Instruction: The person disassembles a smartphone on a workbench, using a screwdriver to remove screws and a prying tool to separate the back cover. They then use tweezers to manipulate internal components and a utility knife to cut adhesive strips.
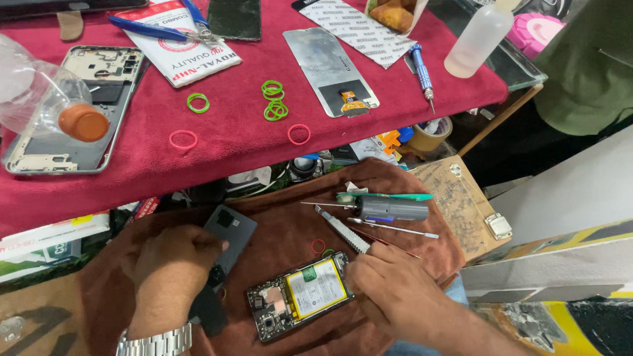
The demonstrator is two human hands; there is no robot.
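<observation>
Bare forearms; a silver metal-link watch circles the left wrist.

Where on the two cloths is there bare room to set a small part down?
Red cloth: a bare strip along the front edge, below the pink rings, and between the green rings and phone frame. Brown cloth: a patch between the back cover and tools. Crowded around the open phone and both hands.

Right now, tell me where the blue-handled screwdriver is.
The blue-handled screwdriver lies on the red cloth at the upper right of the head view, between the silver phone screen panel and the translucent plastic squeeze bottle, tip pointing toward the cloth's near edge.
</observation>
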